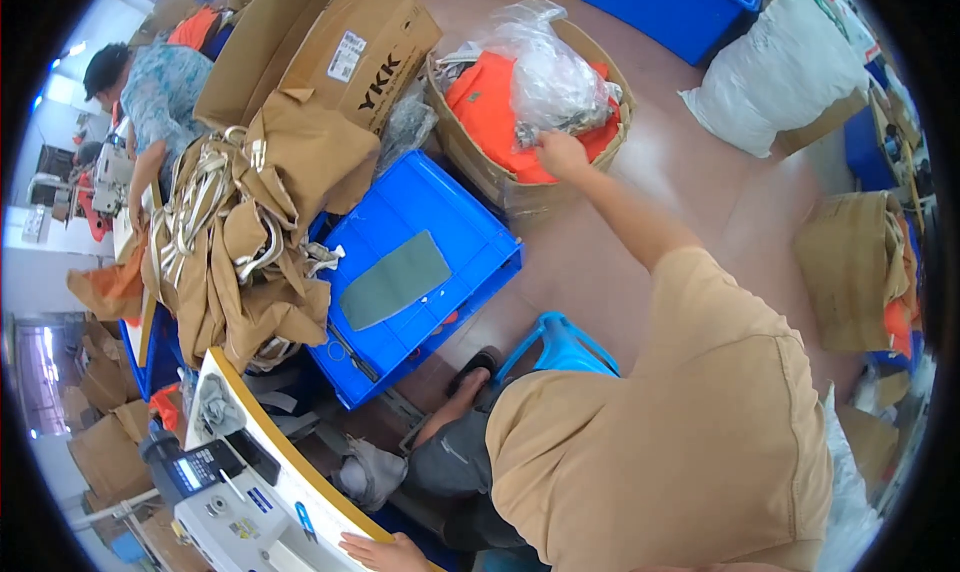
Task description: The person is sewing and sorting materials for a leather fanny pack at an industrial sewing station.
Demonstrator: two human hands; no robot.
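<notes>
My right arm stretches out to a round-bent cardboard box point(480, 180) holding bright orange fabric point(482, 97). There my right hand point(562, 155) is closed at the lower edge of a crumpled clear plastic bag point(548, 67) with something grey and patterned inside. Down at the lower edge, my left hand point(385, 552) lies on the yellow-edged sewing table point(290, 450), its fingers stretched out and holding nothing. Close to that hand, a small blue tool point(305, 520) lies beside the white sewing machine point(225, 522).
An upturned-looking blue crate point(465, 242) bears a grey-green fabric panel point(397, 280) and scissors point(355, 357). Brown fabric pieces with white straps point(240, 232) are heaped beside it. A blue stool point(560, 344) stands near my leg. A white sack point(780, 72) lies far right; another person point(165, 87) works far left.
</notes>
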